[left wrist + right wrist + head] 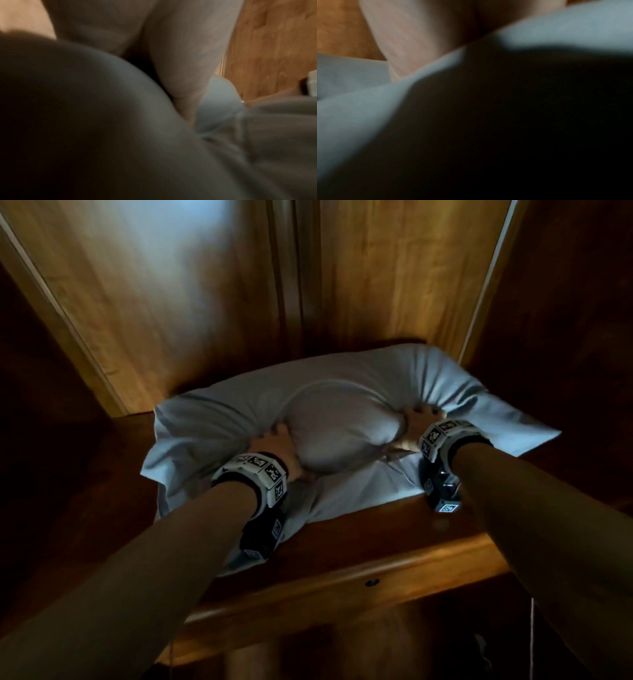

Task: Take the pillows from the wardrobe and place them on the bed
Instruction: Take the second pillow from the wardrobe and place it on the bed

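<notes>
A pale blue-white pillow (335, 392) lies on a wooden wardrobe shelf (359, 556), its near edge hanging over the shelf's front. My left hand (274, 446) grips the pillow's left middle, fingers sunk into the fabric. My right hand (416, 426) grips it on the right, thumb underneath, fingers dug in on top. The stuffing bulges between both hands. In the left wrist view, fingers (180, 56) press into bunched pillow cloth (221, 102). In the right wrist view a finger (406, 44) lies against the pillow (359, 108); the remainder is dark and blurred.
The wardrobe's wooden back panel (205, 302) rises behind the pillow, with dark side walls left and right. The shelf's front rail (342, 594) has a small dark hole. Below the shelf is a dark compartment (376, 645).
</notes>
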Available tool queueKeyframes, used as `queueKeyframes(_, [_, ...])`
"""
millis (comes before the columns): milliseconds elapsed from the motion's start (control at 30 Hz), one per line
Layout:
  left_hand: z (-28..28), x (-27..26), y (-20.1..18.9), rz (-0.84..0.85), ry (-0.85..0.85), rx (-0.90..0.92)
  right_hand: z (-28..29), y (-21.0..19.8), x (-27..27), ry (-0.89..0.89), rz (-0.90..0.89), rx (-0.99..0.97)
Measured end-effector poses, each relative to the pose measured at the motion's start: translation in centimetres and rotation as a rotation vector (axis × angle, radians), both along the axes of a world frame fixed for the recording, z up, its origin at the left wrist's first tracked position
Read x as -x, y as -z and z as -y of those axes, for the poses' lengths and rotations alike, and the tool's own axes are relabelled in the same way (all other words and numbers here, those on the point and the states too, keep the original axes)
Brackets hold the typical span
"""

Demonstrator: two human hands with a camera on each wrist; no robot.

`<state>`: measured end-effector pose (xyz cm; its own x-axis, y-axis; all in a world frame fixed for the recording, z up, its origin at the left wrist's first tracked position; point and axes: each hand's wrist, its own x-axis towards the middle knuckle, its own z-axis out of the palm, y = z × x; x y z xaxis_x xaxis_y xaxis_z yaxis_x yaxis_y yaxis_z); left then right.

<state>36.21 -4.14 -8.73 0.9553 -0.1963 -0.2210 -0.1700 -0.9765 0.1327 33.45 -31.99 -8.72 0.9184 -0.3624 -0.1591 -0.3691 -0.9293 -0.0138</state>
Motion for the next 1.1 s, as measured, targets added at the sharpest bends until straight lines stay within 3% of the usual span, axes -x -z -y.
queueKeyframes(233, [0.9,-0.7,-0.3,0.041,-0.002,0.079,0.5,-0.3,-0.8,0.016,0.057,-0.103])
queueKeyframes(467, [0.8,3.2,-0.3,0.102,0.054,0.196,-0.2,-0.5,3.8,0.049,0.108,-0.212])
queueKeyframes(600, [-0.4,7.4,-1.1,0.12,0.051,0.243,-2.1,-1.9,10.2,0.069,0.145,-0.242])
queueKeyframes(900, [-4.7,21.2,-3.8,0.174,0.068,0.404,-7.7,-4.1,27.1,0.127,0.436,-0.441])
queueKeyframes(1100, [-7.9,35.2,-1.8,0.189,0.088,0.432,-10.7,-1.0,41.4,0.164,0.329,-0.436])
